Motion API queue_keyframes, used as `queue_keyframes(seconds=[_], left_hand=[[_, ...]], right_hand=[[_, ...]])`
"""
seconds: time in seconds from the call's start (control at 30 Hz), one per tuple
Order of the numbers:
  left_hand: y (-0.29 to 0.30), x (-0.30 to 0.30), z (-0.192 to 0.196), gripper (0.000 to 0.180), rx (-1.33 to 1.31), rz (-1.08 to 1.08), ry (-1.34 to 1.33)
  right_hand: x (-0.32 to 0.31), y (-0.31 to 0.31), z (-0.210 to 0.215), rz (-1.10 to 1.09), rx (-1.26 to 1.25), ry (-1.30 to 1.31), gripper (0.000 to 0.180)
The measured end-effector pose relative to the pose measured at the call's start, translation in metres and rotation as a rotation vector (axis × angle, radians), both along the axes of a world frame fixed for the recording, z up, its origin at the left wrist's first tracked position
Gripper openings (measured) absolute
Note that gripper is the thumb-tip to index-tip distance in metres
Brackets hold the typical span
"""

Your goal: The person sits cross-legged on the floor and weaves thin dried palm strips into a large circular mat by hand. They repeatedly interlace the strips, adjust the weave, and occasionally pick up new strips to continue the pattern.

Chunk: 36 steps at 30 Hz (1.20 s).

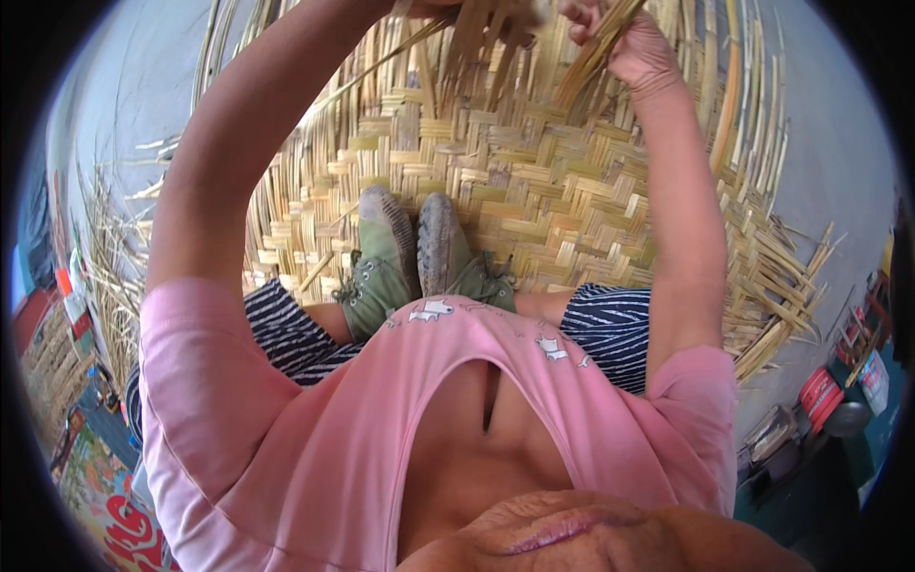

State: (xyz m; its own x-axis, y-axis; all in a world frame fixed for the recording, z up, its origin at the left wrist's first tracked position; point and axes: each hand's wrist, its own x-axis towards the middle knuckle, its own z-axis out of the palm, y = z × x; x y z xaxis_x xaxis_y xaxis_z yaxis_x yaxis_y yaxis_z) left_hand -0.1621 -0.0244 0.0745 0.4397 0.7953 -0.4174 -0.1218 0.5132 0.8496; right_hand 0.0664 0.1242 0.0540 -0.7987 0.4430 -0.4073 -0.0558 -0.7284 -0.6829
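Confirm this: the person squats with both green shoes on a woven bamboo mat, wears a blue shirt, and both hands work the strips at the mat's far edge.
One detail is wrong: the shirt is pink, not blue, as the head view shows. The rest holds: both green shoes stand on the woven bamboo mat, and the left hand and right hand work the strips at its far edge.

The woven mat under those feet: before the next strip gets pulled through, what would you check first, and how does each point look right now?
1. Right hand closed on loose strips: ok.
2. Left hand's grip, cut off at the top edge: cannot tell.
3. Both green shoes planted on the woven mat, pinning it: ok.
4. Finished weave near the shoes lies flat and tight: ok.
5. Free strip ends at the mat's right edge fan out unbroken: ok.
6. Which strip goes over or under next: cannot tell.
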Motion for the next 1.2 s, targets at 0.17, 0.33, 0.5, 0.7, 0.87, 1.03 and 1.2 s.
queue_keyframes(seconds=[0.17,0.33,0.5,0.7,0.87,1.03,1.2], left_hand=[[-0.006,0.013,0.014,0.059,0.095,-0.092,0.252],[0.000,0.017,0.020,0.073,0.079,-0.155,0.282],[-0.010,0.008,0.005,0.072,0.081,-0.040,0.193],[-0.016,-0.002,-0.014,0.065,0.046,0.050,0.072],[-0.016,0.003,-0.023,0.042,-0.057,0.194,0.112],[-0.027,-0.007,-0.039,0.031,-0.134,0.272,0.167],[-0.010,-0.005,-0.026,0.028,-0.080,0.043,0.773]], right_hand=[[0.005,0.003,0.001,0.063,0.094,0.039,0.068],[-0.012,0.026,-0.040,0.086,0.095,-0.002,0.017],[-0.030,0.014,0.010,0.032,0.170,0.066,0.009],[-0.026,0.041,0.020,-0.137,0.106,0.199,0.009],[-0.016,0.028,0.017,-0.257,1.404,-0.191,0.016],[-0.006,0.004,0.020,-0.180,1.353,-0.408,0.018],[0.050,0.054,-0.061,-0.254,0.212,-0.145,0.012]])
